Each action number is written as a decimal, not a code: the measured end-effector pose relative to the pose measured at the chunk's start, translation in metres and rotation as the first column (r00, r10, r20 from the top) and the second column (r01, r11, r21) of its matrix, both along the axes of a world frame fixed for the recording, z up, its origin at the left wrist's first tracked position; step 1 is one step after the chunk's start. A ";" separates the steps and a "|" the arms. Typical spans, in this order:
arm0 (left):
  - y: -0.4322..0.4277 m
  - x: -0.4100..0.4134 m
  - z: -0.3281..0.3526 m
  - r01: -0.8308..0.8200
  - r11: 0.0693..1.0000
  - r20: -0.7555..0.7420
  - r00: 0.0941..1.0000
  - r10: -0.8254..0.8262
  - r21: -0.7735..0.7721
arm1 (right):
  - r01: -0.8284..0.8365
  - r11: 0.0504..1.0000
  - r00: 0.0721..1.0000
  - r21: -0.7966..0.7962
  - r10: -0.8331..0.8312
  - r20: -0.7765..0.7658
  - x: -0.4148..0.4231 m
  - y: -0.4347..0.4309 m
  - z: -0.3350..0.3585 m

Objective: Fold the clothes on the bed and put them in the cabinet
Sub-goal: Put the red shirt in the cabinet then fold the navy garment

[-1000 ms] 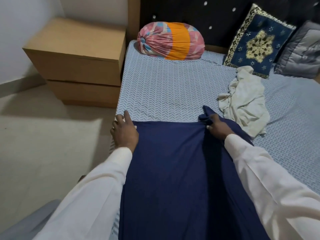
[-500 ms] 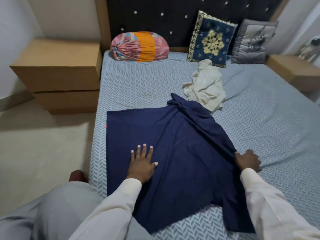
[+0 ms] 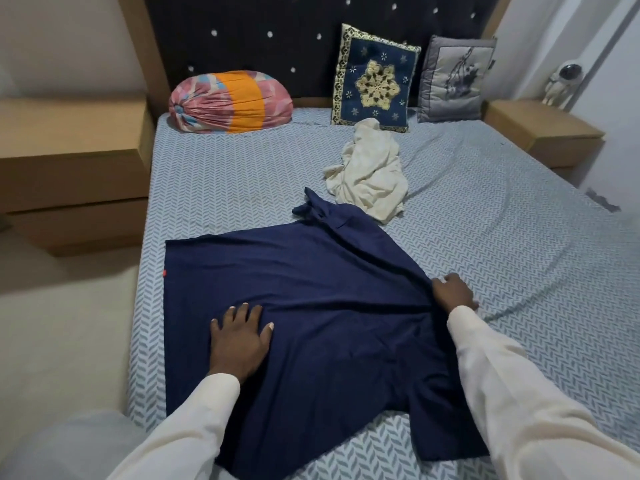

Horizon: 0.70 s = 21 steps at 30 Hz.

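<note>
A bedroom with a bed (image 3: 221,188) under a blue-grey herringbone sheet, seen from the near edge toward the headboard. Nearest the viewer, the navy shirt (image 3: 329,306) lies spread flat on the sheet, collar pointing away and one short sleeve trailing toward the near right. The left hand (image 3: 240,341) rests palm-down on the shirt's lower body, its fingers (image 3: 239,311) straight and slightly apart, pressing the cloth and holding nothing. The right hand (image 3: 453,294) sits at the shirt's right side seam, its fingers (image 3: 446,278) curled and closed on the fabric edge; creases run from this grip toward the collar. The shirt appears light, thin and limp. It should slide readily on the sheet and keep no shape of its own, so it is best taken by seams, shoulders or hem with the other hand pinning the body. Just beyond the collar a cream garment (image 3: 370,171) lies crumpled and unfolded, touching or nearly touching the shirt. Farther back, a pink-and-orange bolster (image 3: 230,102), a blue embroidered cushion (image 3: 375,79) and a grey cushion (image 3: 453,77) rest against the dark studded headboard (image 3: 277,46). A wooden cabinet (image 3: 69,150) stands at the left of the bed and a second cabinet (image 3: 543,133) at the right. Which one receives the clothes cannot be told.
</note>
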<state>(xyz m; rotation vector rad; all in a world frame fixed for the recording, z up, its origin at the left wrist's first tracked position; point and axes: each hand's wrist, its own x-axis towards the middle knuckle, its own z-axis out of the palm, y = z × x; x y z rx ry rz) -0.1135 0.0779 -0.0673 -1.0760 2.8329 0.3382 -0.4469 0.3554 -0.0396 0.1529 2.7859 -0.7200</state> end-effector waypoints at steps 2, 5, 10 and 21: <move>-0.008 -0.016 0.005 -0.004 0.999 -0.038 0.999 0.002 -0.036 | -0.072 0.996 0.997 0.047 0.072 0.003 -0.019 -0.025 0.001; -0.031 -0.043 0.007 0.018 0.999 -0.007 1.000 -0.019 -0.047 | -0.132 0.991 0.991 0.021 0.131 0.014 -0.043 -0.064 0.001; -0.090 -0.089 0.004 0.032 0.996 0.067 0.997 -0.037 0.079 | -0.199 0.979 0.980 -0.051 0.199 -0.007 -0.090 -0.125 -0.004; -0.176 -0.093 -0.033 -0.150 0.985 -0.023 0.989 0.149 -0.084 | -0.142 0.984 0.978 -0.106 0.123 -0.171 -0.157 -0.212 -0.007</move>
